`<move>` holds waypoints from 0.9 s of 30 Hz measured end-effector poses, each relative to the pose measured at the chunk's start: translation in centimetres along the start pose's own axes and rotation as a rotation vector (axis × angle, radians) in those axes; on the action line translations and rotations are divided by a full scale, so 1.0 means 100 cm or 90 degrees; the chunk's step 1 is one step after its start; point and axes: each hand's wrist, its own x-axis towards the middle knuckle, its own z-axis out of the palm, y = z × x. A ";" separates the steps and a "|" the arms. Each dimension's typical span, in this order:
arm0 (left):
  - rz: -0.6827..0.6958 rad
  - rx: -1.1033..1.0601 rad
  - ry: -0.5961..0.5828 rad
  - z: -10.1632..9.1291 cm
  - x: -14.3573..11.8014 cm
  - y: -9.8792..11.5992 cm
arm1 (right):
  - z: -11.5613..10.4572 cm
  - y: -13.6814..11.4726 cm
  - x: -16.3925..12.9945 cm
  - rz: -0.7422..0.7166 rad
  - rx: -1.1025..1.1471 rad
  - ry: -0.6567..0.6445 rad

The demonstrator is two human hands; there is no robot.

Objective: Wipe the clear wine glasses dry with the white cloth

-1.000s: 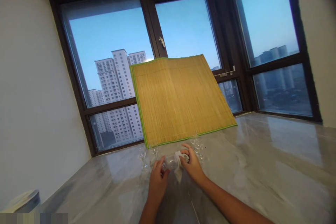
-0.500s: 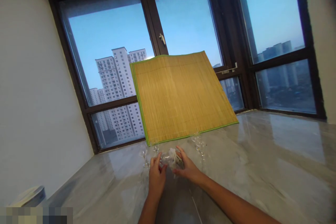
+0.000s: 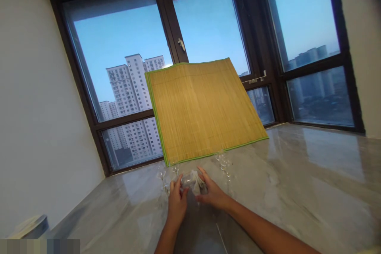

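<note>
My left hand is closed around a clear drinking glass that lies tilted on its side between my hands. At its right end a crumpled white cloth is bunched against the glass, perhaps partly inside it. My right hand grips this cloth with thumb and fingers curved around it. Whether the held glass has a stem is hidden. Just left of my left hand stands a clear stemmed glass, with another stemmed glass behind it. More stemmed glasses stand beyond my right hand.
A marble-look ledge runs below dark-framed windows. Against the windows leans a large bamboo mat with green edging. A white wall rises at left, with a pale rounded object at lower left.
The camera view has shifted slightly. Both hands keep their hold on the glass and cloth, and the bunched cloth has changed shape a little.
</note>
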 end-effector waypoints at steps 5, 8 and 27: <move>0.002 -0.009 -0.012 -0.001 -0.002 0.000 | 0.003 -0.004 0.000 0.015 0.028 -0.002; 0.002 -0.011 -0.014 -0.001 -0.003 0.003 | 0.004 -0.004 0.000 0.013 0.038 0.013; 0.021 -0.026 -0.096 0.000 -0.010 0.017 | 0.006 -0.014 -0.004 0.171 -0.048 0.010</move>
